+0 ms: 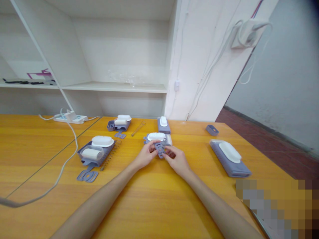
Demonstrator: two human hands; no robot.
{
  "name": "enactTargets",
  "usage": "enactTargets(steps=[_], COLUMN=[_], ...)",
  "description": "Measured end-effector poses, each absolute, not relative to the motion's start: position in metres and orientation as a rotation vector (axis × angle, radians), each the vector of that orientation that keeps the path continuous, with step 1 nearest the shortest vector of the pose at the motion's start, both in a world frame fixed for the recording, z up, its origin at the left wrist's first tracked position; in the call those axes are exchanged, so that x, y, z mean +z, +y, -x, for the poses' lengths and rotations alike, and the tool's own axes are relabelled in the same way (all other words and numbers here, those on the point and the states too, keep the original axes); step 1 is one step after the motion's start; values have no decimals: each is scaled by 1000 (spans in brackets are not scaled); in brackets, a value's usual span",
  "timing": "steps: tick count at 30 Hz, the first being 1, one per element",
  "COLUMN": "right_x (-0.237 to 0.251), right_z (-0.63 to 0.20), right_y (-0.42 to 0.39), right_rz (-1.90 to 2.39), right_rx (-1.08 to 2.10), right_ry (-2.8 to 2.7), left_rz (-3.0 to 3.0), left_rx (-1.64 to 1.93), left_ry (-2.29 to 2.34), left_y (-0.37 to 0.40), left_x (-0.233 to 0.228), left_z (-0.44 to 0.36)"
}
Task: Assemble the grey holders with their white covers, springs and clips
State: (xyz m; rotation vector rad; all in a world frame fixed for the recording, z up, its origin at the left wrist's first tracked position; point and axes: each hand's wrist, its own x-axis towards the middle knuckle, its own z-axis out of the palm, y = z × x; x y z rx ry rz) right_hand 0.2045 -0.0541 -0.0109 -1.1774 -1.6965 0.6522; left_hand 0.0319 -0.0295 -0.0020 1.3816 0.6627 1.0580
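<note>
Between both hands, above the middle of the table, is a small grey-purple slotted plastic piece (159, 148). My left hand (146, 155) pinches its left side, and my right hand (178, 161) has its fingers closed on the right edge. Something coiled, like a spring (163, 143), shows at its top, though blur hides the detail. Just behind the fingers lies a grey-purple case with a white bristled oval brush (156, 136). A second case with a white brush top (163, 122) sits farther back.
Left are cases with white rollers (92, 153) (121, 122), loose slotted pieces (87, 176) and coil springs (111, 155) (138, 128). A closed case (229, 159) and small grey cup (212, 130) lie right. A white cable (72, 156) crosses the left side from a power strip (70, 118).
</note>
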Motion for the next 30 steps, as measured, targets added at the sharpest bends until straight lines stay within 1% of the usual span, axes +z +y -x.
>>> enactTargets(steps=[4,17,30], right_x=[-12,-11,-16], right_z=[-208,-208,-208], right_y=[-50,-48,-47], right_rz=[1173,1127,1176], right_rx=[765,959,965], right_ry=[-1614,-1555,-1551], left_rz=[-1348,-1359,-1378], left_rx=[1039,986,901], left_ry=[669,659,651], left_y=[-31,-33,-33], left_x=[2,4,5], left_z=[-32,-33,-31])
